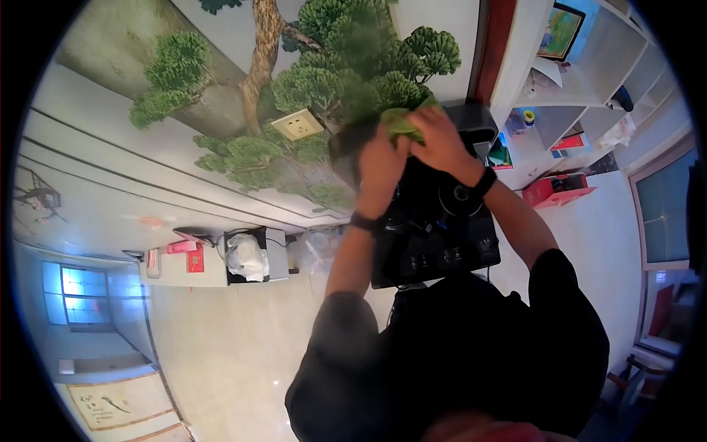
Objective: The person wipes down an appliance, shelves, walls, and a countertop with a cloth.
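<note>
Between my two hands is a green cloth [398, 124], bunched up, near the top of the view. The fingers of my left hand [383, 163] are closed on its lower left side. My right hand [440, 141] grips it from the right, fingers curled over the fabric. Both hands are above the far end of a black appliance [436, 258], whose front shows a row of controls. A round dark part [461, 195] sits on its top, close to my right wrist. My forearms hide some of the appliance.
A wall with a painted tree [258, 66] and a socket plate [297, 125] rises behind. White shelves [582, 81] stand to the right, with a red box [556, 190] below. At left, a low cabinet [210, 267] carries a white bag [247, 256].
</note>
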A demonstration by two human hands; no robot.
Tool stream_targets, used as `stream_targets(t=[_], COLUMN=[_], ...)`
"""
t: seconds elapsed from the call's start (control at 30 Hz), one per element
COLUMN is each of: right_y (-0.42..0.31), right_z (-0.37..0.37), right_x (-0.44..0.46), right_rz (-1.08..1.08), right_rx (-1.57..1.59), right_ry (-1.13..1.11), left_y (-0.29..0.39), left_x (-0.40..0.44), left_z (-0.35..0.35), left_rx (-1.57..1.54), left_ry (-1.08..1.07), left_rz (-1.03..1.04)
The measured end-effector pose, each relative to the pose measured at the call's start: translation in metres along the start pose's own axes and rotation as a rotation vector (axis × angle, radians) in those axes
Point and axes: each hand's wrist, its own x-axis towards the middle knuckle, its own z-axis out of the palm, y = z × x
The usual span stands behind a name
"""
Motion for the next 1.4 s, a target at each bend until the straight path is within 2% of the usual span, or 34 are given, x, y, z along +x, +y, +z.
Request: stream_targets(t=[0.13, 0.23, 0.33, 0.4, 0.63, 0.73, 0.87, 0.93, 1.13, 1.2, 1.23, 1.33, 1.4], right_y=[0.032, 0.042, 0.033, 0.021, -0.024, -0.053, -0.063, -0.062, -0.045, -0.036, -0.027, 0.017, 0.049], right_z=[-0.037, -0.05, -0.048, -0.034, 0.015, 0.024, 0.018, 0.007, -0.053, -0.096, -0.116, -0.167, -0.199], right_x=[-0.027, -0.035, -0.037, -0.034, -0.011, -0.004, -0.012, -0.022, -0.112, -0.147, -0.168, -0.231, -0.269], right_rz=[0.067, 0.118, 0.148, 0.154, 0.088, 0.089, 0.089, 0.11, 0.196, 0.203, 0.206, 0.244, 0.324], right_rx=[-0.109, -0.136, -0.196, -0.24, -0.175, -0.135, -0.043, 0.037, 0.336, 0.354, 0.364, 0.368, 0.388], right_ry=[0.13, 0.136, 0.116, 0.11, 0.087, 0.077, -0.008, -0.082, -0.071, -0.125, -0.155, -0.253, -0.249], left_y=[0.038, 0.06, 0.05, 0.037, -0.023, -0.043, -0.041, -0.032, 0.044, 0.068, 0.084, 0.134, 0.171], left_x=[0.015, 0.018, 0.015, 0.009, -0.004, -0.015, -0.039, -0.054, -0.124, -0.156, -0.172, -0.213, -0.224], left_z=[0.048, 0.058, 0.051, 0.039, -0.01, -0.021, -0.027, -0.027, -0.006, 0.025, 0.041, 0.105, 0.153], left_rx=[-0.041, -0.101, -0.179, -0.124, -0.202, -0.148, -0.133, -0.169, -0.281, -0.33, -0.319, -0.412, -0.457], left_ry=[-0.085, -0.129, -0.157, -0.141, -0.149, -0.04, -0.012, 0.005, -0.136, -0.183, -0.242, -0.206, -0.261], left_rz=[0.161, 0.173, 0.162, 0.164, 0.091, 0.094, 0.056, 0.103, 0.02, 0.034, -0.037, 0.039, 0.019])
